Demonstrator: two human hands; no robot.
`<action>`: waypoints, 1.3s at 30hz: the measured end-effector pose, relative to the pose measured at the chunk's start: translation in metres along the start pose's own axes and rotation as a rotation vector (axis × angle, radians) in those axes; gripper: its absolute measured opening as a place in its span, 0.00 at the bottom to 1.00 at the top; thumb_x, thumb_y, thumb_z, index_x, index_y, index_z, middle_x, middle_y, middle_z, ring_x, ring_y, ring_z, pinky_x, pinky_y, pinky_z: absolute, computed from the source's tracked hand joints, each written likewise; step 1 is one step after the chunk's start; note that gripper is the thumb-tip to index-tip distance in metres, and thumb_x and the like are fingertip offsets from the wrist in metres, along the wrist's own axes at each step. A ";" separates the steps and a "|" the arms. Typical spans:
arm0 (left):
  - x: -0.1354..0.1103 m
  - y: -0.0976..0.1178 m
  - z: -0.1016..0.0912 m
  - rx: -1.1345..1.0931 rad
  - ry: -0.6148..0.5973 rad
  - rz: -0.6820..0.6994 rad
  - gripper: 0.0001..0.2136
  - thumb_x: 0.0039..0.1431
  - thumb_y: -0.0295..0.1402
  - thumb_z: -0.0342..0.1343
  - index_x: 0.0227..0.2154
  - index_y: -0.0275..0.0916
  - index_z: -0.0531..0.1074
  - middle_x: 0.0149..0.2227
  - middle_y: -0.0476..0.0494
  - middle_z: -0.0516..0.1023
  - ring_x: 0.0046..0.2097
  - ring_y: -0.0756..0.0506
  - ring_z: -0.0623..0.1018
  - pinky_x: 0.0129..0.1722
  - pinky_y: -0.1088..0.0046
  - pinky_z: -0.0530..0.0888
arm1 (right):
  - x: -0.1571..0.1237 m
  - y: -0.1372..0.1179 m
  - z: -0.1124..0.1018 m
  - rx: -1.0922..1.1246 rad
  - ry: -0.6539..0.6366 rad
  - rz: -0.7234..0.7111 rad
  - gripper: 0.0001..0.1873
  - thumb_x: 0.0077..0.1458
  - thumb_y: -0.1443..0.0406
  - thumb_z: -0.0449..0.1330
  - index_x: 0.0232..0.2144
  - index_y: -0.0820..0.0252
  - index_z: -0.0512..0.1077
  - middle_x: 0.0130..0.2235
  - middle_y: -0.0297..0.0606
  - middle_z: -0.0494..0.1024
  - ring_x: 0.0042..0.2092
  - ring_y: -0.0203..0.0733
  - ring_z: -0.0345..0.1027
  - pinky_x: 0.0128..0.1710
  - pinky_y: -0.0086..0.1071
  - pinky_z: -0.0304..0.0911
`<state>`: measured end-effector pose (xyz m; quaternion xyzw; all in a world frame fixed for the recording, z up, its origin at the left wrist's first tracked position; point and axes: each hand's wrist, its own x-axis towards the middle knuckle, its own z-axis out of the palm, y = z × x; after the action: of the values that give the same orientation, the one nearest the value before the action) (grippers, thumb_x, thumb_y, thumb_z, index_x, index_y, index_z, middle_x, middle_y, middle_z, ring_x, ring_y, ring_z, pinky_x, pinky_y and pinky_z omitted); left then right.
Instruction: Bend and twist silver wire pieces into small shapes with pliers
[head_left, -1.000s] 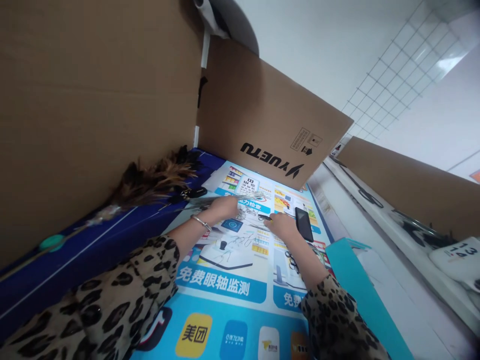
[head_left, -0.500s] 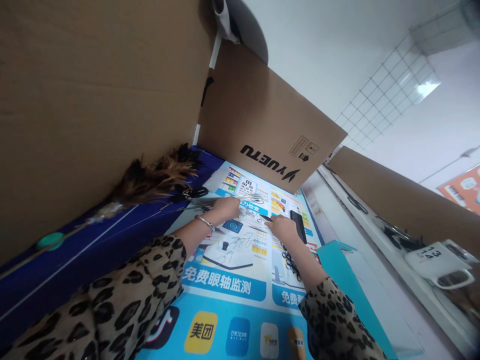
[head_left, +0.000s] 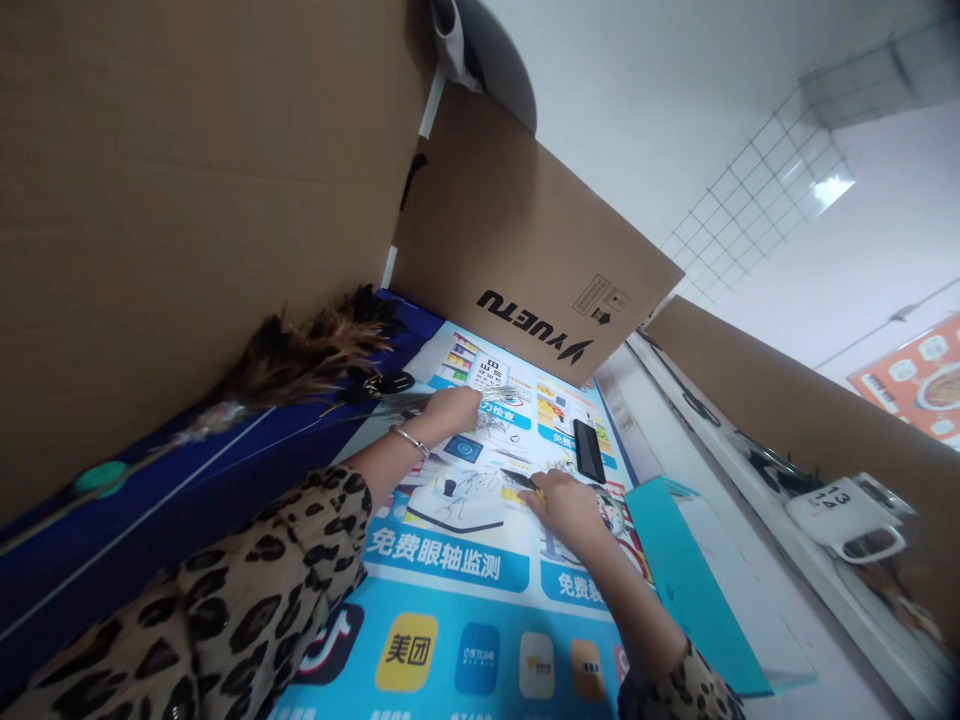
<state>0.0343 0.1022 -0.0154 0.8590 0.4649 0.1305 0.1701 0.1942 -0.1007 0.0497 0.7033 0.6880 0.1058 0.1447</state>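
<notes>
My left hand [head_left: 448, 412] is closed round a bundle of thin silvery wires [head_left: 501, 394] that stick out to the right over a printed blue poster [head_left: 450, 570]. My right hand [head_left: 568, 503] rests lower on the poster, pinching a small dark tool with a yellow handle [head_left: 523, 481]. Loose bits of wire [head_left: 487, 485] lie on the poster between the hands. A black phone [head_left: 588, 450] lies just beyond my right hand. Both arms wear leopard-print sleeves, and a silver bangle [head_left: 409, 441] sits on the left wrist.
Tall cardboard sheets [head_left: 517, 250] stand at the back and left. A feather duster [head_left: 300, 360] lies on a dark blue board [head_left: 150, 500] at the left. A teal board [head_left: 675, 580] lies to the right. A white mug [head_left: 844, 512] stands on the right-hand ledge.
My right hand has drawn back towards me, away from the phone and the wire bundle. My left hand has stayed in place with the wires. The view has swung slightly.
</notes>
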 end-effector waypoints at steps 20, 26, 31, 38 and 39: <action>-0.025 0.013 -0.056 -0.298 0.269 0.140 0.09 0.55 0.33 0.45 0.30 0.38 0.69 0.28 0.48 0.75 0.32 0.47 0.74 0.28 0.76 0.66 | -0.049 0.009 0.047 0.295 0.135 -0.099 0.22 0.56 0.50 0.52 0.47 0.55 0.66 0.42 0.42 0.69 0.46 0.46 0.60 0.45 0.35 0.53; -0.041 0.027 -0.059 -0.437 0.213 0.174 0.08 0.55 0.34 0.45 0.29 0.38 0.67 0.27 0.50 0.75 0.26 0.49 0.75 0.24 0.77 0.67 | -0.051 0.008 0.051 0.382 0.121 -0.121 0.31 0.50 0.47 0.56 0.53 0.53 0.62 0.48 0.44 0.66 0.51 0.52 0.56 0.49 0.44 0.49; -0.067 0.040 -0.054 -0.527 0.165 0.219 0.07 0.57 0.33 0.46 0.29 0.38 0.66 0.24 0.51 0.74 0.25 0.49 0.75 0.24 0.77 0.67 | -0.049 0.004 0.049 0.884 0.238 -0.102 0.21 0.49 0.52 0.60 0.43 0.55 0.70 0.45 0.43 0.69 0.50 0.51 0.56 0.52 0.45 0.46; -0.130 0.065 -0.035 -0.614 0.172 0.245 0.08 0.60 0.35 0.45 0.31 0.38 0.66 0.29 0.49 0.75 0.32 0.48 0.75 0.32 0.75 0.69 | -0.043 -0.023 0.047 1.296 0.149 -0.027 0.28 0.59 0.48 0.41 0.34 0.62 0.71 0.30 0.37 0.72 0.30 0.35 0.65 0.31 0.29 0.59; -0.140 0.066 -0.033 -0.611 0.182 0.250 0.08 0.60 0.35 0.45 0.32 0.38 0.66 0.30 0.49 0.75 0.33 0.48 0.74 0.33 0.75 0.68 | -0.044 -0.029 0.045 1.354 0.115 -0.021 0.30 0.60 0.47 0.38 0.36 0.62 0.70 0.29 0.37 0.72 0.27 0.33 0.64 0.26 0.27 0.58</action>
<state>-0.0029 -0.0440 0.0326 0.8034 0.3087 0.3600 0.3601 0.1809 -0.1466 -0.0003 0.6254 0.6159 -0.3124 -0.3633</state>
